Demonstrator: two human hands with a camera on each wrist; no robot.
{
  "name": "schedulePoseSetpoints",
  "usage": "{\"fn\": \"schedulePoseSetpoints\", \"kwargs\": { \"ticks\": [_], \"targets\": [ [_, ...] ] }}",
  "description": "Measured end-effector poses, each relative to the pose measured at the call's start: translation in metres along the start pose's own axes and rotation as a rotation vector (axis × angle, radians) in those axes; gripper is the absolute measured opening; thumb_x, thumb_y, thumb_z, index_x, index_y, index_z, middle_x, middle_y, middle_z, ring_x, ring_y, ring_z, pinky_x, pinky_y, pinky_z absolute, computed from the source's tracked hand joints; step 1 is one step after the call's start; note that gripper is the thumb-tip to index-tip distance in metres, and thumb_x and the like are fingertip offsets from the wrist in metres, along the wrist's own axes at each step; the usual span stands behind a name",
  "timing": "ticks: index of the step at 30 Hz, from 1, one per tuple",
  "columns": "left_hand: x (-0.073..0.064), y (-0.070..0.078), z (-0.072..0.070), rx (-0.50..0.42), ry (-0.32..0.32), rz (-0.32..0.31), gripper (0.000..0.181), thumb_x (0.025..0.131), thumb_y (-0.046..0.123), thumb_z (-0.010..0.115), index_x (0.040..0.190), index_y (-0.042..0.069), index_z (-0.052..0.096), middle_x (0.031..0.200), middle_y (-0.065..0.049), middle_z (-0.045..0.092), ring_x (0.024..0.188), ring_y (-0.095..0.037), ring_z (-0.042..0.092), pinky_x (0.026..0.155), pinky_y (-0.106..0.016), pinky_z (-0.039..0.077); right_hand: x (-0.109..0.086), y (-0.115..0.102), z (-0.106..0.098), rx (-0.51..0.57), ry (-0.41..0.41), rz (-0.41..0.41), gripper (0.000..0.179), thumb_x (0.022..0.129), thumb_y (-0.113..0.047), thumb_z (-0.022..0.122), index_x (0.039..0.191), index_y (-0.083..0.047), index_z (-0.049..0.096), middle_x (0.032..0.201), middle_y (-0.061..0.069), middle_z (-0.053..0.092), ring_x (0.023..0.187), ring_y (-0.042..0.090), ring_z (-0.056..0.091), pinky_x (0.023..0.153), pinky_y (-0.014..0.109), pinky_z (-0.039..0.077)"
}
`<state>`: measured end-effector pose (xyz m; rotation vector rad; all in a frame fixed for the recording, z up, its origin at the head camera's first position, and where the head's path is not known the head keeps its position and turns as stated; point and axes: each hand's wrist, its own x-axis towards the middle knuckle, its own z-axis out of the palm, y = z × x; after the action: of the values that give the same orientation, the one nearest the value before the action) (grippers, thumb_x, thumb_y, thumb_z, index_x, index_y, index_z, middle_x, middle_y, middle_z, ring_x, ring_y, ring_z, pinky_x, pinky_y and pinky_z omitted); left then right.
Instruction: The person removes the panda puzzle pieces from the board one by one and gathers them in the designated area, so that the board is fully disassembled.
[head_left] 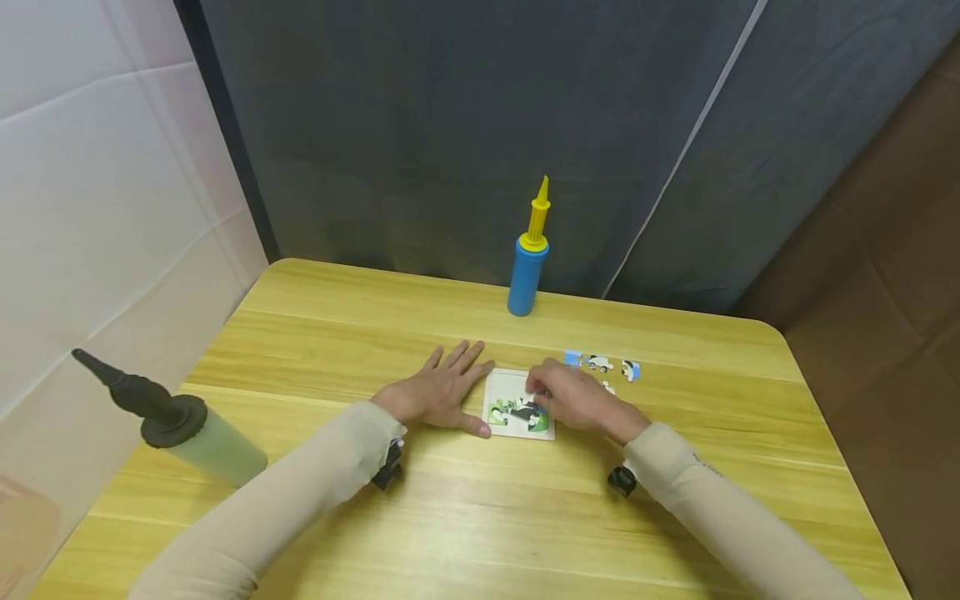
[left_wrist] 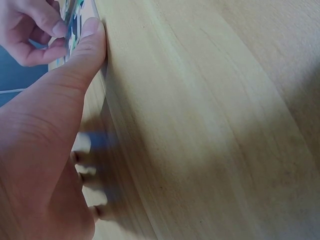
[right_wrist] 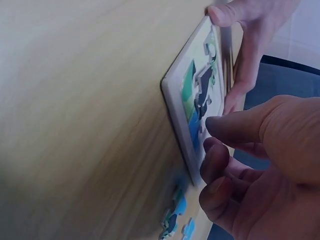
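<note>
A small jigsaw puzzle board [head_left: 508, 383] with a pale frame lies on the table, its lower part filled with green, black and white pieces. My left hand [head_left: 442, 392] lies flat with spread fingers at the board's left side; its thumb [left_wrist: 90, 42] touches the board's edge. Over the board's right side, my right hand [head_left: 576, 398] pinches a small puzzle piece [head_left: 530, 398] between thumb and curled fingers, mostly hidden by the fingertips. Several loose puzzle pieces [head_left: 599, 363], blue, white and black, lie just beyond the right hand.
A blue and yellow hand pump [head_left: 528, 275] stands near the back edge of the wooden table [head_left: 465, 533]. Another pump, pale green with a black top [head_left: 217, 446], stands at the left. A dark curtain [head_left: 420, 142] hangs behind the table.
</note>
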<state>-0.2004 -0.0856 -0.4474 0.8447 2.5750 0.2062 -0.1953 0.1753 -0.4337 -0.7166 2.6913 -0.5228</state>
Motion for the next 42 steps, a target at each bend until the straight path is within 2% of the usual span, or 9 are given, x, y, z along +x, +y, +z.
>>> {"fn": "schedulePoseSetpoints", "kwargs": {
  "ticks": [7, 12, 18, 23, 33, 42],
  "targets": [
    [-0.0005, 0.0016, 0.0005, -0.002, 0.005, 0.006, 0.113, 0.092, 0.077, 0.064, 0.173, 0.017, 0.013, 0.182, -0.013, -0.008, 0.170, -0.037, -0.005, 0.136, -0.065, 0.005, 0.0016, 0.0027, 0.0019, -0.005, 0.002, 0.003, 0.011, 0.099, -0.017, 0.075, 0.109, -0.013, 0.072, 0.110, 0.005, 0.069, 0.100, 0.017, 0.066, 0.090, 0.039, 0.059],
    [-0.0003, 0.0013, 0.0011, 0.003, 0.003, 0.008, 0.113, 0.092, 0.077, 0.063, 0.173, 0.018, 0.012, 0.182, -0.013, -0.008, 0.170, -0.037, -0.006, 0.136, -0.065, 0.005, 0.0013, 0.0006, 0.0005, -0.003, -0.031, 0.018, 0.018, 0.098, -0.024, 0.079, 0.111, -0.014, 0.071, 0.112, 0.004, 0.068, 0.100, 0.016, 0.064, 0.090, 0.038, 0.058],
    [-0.0001, 0.0008, 0.0002, -0.002, 0.003, 0.007, 0.113, 0.092, 0.077, 0.064, 0.174, 0.017, 0.012, 0.182, -0.013, -0.009, 0.170, -0.037, -0.007, 0.136, -0.065, 0.004, 0.0011, -0.0030, -0.0037, -0.001, -0.075, 0.034, 0.024, 0.094, -0.022, 0.083, 0.111, -0.011, 0.070, 0.110, 0.005, 0.066, 0.095, 0.017, 0.061, 0.085, 0.036, 0.056],
    [-0.0005, 0.0010, -0.0013, -0.009, 0.003, 0.007, 0.113, 0.093, 0.076, 0.064, 0.173, 0.016, 0.013, 0.182, -0.015, -0.008, 0.170, -0.038, -0.005, 0.136, -0.066, 0.005, 0.0026, -0.0022, -0.0042, 0.009, -0.074, 0.026, 0.020, 0.095, -0.019, 0.082, 0.108, -0.010, 0.069, 0.108, 0.006, 0.065, 0.093, 0.016, 0.059, 0.083, 0.034, 0.055],
    [0.0009, 0.0006, -0.0001, 0.002, -0.001, 0.003, 0.113, 0.093, 0.076, 0.064, 0.173, 0.016, 0.013, 0.182, -0.014, -0.008, 0.170, -0.038, -0.005, 0.136, -0.065, 0.006, 0.0053, 0.0019, -0.0018, 0.141, -0.074, 0.026, 0.018, 0.097, -0.011, 0.078, 0.107, -0.009, 0.063, 0.102, 0.005, 0.067, 0.088, 0.016, 0.058, 0.078, 0.031, 0.052],
    [-0.0011, 0.0014, -0.0002, 0.006, -0.003, 0.004, 0.113, 0.092, 0.077, 0.063, 0.174, 0.017, 0.011, 0.182, -0.013, -0.010, 0.170, -0.036, -0.007, 0.136, -0.064, 0.004, 0.0055, 0.0049, -0.0006, 0.155, -0.095, -0.001, 0.013, 0.100, -0.012, 0.075, 0.110, -0.007, 0.069, 0.105, 0.007, 0.067, 0.091, 0.016, 0.059, 0.081, 0.032, 0.052]
  ]
}}
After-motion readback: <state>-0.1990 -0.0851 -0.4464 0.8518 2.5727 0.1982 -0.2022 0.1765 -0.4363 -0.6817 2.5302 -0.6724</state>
